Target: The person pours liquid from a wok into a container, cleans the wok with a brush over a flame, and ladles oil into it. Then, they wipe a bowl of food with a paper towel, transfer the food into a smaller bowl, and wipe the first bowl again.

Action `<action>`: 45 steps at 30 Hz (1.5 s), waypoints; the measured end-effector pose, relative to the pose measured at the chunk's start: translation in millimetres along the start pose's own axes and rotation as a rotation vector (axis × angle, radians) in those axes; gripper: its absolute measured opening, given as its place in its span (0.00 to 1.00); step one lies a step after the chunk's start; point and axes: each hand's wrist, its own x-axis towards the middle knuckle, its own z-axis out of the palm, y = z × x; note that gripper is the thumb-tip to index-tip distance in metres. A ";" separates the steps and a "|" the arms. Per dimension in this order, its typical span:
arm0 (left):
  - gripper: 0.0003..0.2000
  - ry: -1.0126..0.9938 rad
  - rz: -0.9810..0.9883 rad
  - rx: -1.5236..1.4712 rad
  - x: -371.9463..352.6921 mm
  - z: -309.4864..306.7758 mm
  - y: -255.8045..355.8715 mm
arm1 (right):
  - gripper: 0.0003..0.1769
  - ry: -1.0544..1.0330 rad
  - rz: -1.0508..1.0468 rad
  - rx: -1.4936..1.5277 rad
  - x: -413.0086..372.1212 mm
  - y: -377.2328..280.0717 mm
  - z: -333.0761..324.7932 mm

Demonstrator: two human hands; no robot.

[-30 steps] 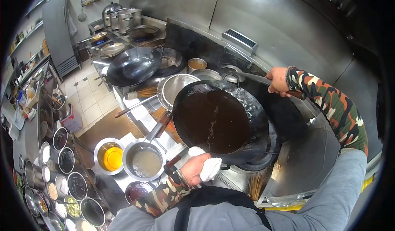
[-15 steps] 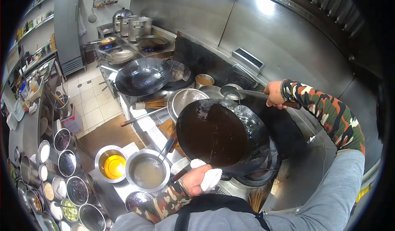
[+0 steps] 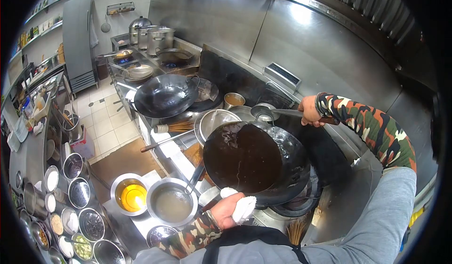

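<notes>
A large black wok stands on the burner, with a pool of dark brown liquid inside. My right hand is wrapped round the handle of a metal ladle. The ladle's bowl is above the wok's far rim, near a loop handle. At the near side, my left hand is closed on a folded white cloth close to the wok's rim. Whether the cloth grips the wok is hidden. A mesh strainer lies behind the wok.
Left of the wok sit a pot of yellow oil and a pot of cloudy liquid. A second black wok stands farther back. Several ingredient tins crowd the lower left. A bamboo brush is near my waist.
The ladle's bowl has shifted slightly left and lower towards the wok's far rim. My right hand moved a little left with it. My left hand stays on the cloth. The view shifted slightly.
</notes>
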 end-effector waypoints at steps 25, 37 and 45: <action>0.11 -0.084 -0.044 -0.056 -6.1 -8.7 6.9 | 0.10 0.033 0.058 -0.170 14.2 -23.3 9.0; 0.12 -0.056 -0.041 -0.036 -16.9 -5.8 8.7 | 0.10 0.056 0.112 -0.200 -3.2 -38.3 14.0; 0.12 -0.130 -0.039 -0.070 -21.1 -4.5 8.7 | 0.11 0.007 0.106 -0.075 -1.8 -37.7 12.0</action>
